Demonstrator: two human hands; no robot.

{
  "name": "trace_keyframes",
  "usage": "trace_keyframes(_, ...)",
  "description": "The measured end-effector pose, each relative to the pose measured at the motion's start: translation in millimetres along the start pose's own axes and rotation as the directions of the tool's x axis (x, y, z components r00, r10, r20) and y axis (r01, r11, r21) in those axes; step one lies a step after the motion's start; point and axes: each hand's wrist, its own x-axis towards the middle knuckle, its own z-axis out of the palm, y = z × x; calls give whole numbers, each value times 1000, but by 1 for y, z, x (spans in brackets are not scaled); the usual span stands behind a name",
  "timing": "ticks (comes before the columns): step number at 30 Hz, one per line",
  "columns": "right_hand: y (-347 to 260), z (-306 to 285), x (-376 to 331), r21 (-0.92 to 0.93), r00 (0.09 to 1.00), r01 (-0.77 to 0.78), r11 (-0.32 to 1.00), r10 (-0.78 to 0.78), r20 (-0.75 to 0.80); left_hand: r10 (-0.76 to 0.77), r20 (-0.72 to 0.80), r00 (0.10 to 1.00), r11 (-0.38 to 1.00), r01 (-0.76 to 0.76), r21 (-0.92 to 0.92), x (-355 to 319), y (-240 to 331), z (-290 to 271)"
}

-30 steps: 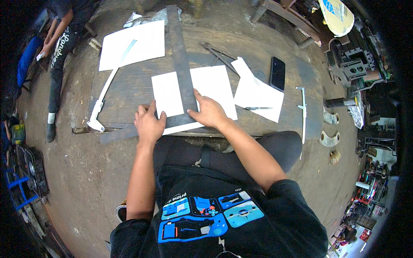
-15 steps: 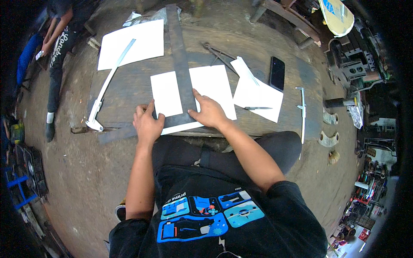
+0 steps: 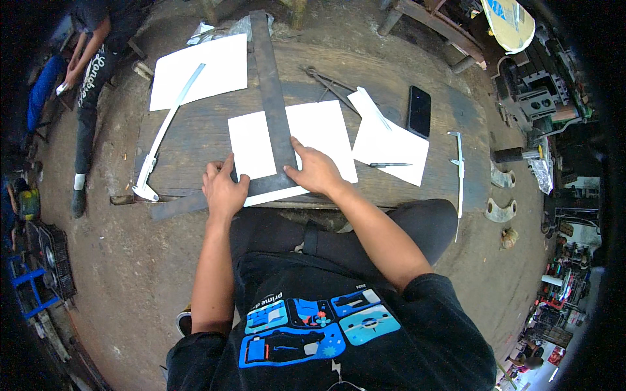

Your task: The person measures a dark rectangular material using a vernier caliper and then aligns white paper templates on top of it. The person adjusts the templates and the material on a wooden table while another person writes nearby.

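A dark metal framing square [image 3: 270, 78] lies on a white sheet of paper [image 3: 323, 133] at the near edge of the wooden table. Its long arm runs away from me across the sheet, and its short arm reaches left past the paper. On the short arm rests my left hand [image 3: 225, 188], fingers down and thumb apart from the index finger. My right hand [image 3: 319, 171] presses at the square's corner, thumb and index finger spread along the long arm's right edge. Neither hand is wrapped round anything.
Left on the table [image 3: 195, 140] lies a large caliper [image 3: 158, 140], partly over another white sheet [image 3: 225, 68]. To the right are dividers [image 3: 326, 79], papers [image 3: 398, 146] with a pen [image 3: 391, 164], a phone [image 3: 419, 111] and a smaller caliper [image 3: 460, 171]. Another person [image 3: 88, 78] sits at far left.
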Motion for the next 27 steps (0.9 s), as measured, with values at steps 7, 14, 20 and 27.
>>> trace_keyframes(7,-2,-2,-1,8,1000,-2,1000,2,-4,-2,-14,1000,1000,2,-6,0,1,0)
trace_keyframes(14,10,-12,-4,68,995,-29,997,36,-95,124,-133,983,991,-116,67,-7,23,1)
trace_keyframes(20,57,-46,-9,8,974,-198,980,198,-107,266,90,960,964,-261,-59,-7,80,25)
trace_keyframes(27,80,-51,-14,59,967,-228,972,233,-99,232,194,953,967,-248,60,3,96,35)
